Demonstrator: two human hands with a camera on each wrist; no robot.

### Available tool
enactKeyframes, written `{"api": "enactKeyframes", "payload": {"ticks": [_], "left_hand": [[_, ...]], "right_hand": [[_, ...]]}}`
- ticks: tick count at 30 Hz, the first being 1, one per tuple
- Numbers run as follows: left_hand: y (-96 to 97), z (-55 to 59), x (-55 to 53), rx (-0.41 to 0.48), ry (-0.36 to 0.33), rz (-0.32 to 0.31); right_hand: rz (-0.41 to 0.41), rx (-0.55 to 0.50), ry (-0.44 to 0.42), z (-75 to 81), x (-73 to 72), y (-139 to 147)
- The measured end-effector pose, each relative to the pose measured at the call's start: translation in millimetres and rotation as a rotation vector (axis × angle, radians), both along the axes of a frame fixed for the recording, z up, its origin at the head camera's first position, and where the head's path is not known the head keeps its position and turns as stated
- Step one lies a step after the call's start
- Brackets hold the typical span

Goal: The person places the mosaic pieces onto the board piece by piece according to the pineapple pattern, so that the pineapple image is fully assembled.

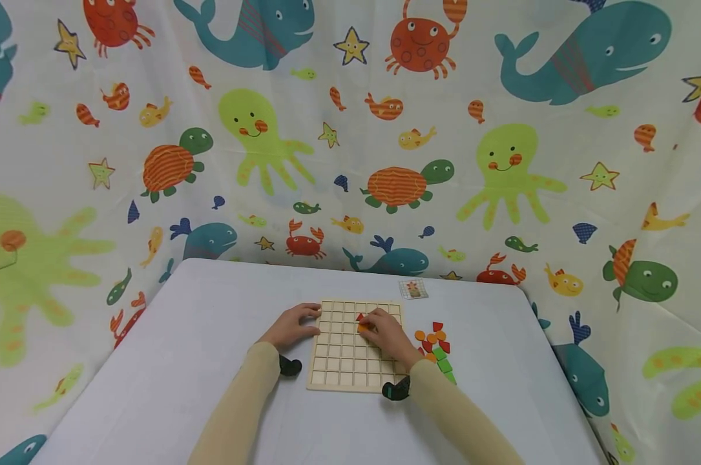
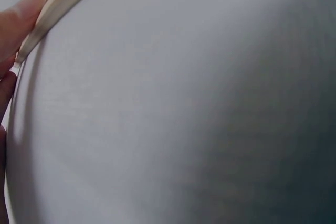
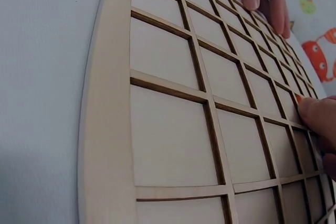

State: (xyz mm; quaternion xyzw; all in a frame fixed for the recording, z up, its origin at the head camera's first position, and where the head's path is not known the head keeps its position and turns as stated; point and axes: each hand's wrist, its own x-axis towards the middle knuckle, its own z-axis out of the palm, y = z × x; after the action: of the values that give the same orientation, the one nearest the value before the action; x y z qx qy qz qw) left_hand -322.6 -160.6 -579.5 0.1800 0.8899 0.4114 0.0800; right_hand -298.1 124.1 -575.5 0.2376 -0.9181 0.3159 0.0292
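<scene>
A square wooden grid board (image 1: 334, 354) lies on the white table, divided by raised strips into shallow cells. My left hand (image 1: 294, 325) rests at its left edge, thumb (image 2: 18, 22) and fingers touching the rim. Over the upper middle of the grid, my right hand (image 1: 387, 334) pinches a small orange piece (image 1: 362, 328) between thumb and fingertips. The right wrist view shows only a sliver of this orange piece (image 3: 299, 98), the rest hidden by the fingers. Just beyond it, a red triangular piece (image 1: 359, 317) lies on the board.
Right of the board is a loose group of pieces: orange discs (image 1: 432, 338), red pieces (image 1: 438, 326) and green pieces (image 1: 445, 365). A small picture card (image 1: 413, 289) lies near the table's far edge. A curtain (image 1: 327, 174) printed with sea animals hangs behind the table.
</scene>
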Motion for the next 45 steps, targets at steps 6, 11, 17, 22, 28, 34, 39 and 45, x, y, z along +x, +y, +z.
{"api": "enactKeyframes", "payload": {"ticks": [6, 11, 17, 22, 28, 34, 39, 45], "left_hand": [[-0.2, -1.3, -1.1, -0.011, 0.008, -0.013], [0.4, -1.0, -1.5, -0.012, 0.011, -0.008], [0.8, -0.4, -2.2, -0.017, 0.000, -0.003], [0.2, -0.2, -3.5, -0.021, 0.005, -0.007], [-0.4, -0.9, -2.8, -0.018, 0.010, -0.008], [-0.4, -1.0, -1.5, -0.028, 0.012, 0.004], [0.2, -0.2, -1.1, -0.022, 0.019, -0.004], [-0.1, -0.2, -2.5, -0.030, 0.009, -0.005]], "right_hand": [[-0.001, 0.002, 0.003, -0.1, 0.2, -1.7], [-0.013, -0.009, 0.004, -0.1, 0.0, -2.3], [-0.021, -0.012, 0.002, 0.6, -0.5, -3.4], [-0.028, -0.013, -0.007, 2.5, -0.2, -3.6], [-0.099, -0.091, -0.099, 7.0, 4.5, 5.4], [-0.228, -0.191, -0.094, 10.3, 9.7, 33.4], [-0.399, -0.254, -0.029, 13.5, 10.5, 71.2], [-0.586, -0.156, -0.100, 17.2, 10.5, 117.7]]}}
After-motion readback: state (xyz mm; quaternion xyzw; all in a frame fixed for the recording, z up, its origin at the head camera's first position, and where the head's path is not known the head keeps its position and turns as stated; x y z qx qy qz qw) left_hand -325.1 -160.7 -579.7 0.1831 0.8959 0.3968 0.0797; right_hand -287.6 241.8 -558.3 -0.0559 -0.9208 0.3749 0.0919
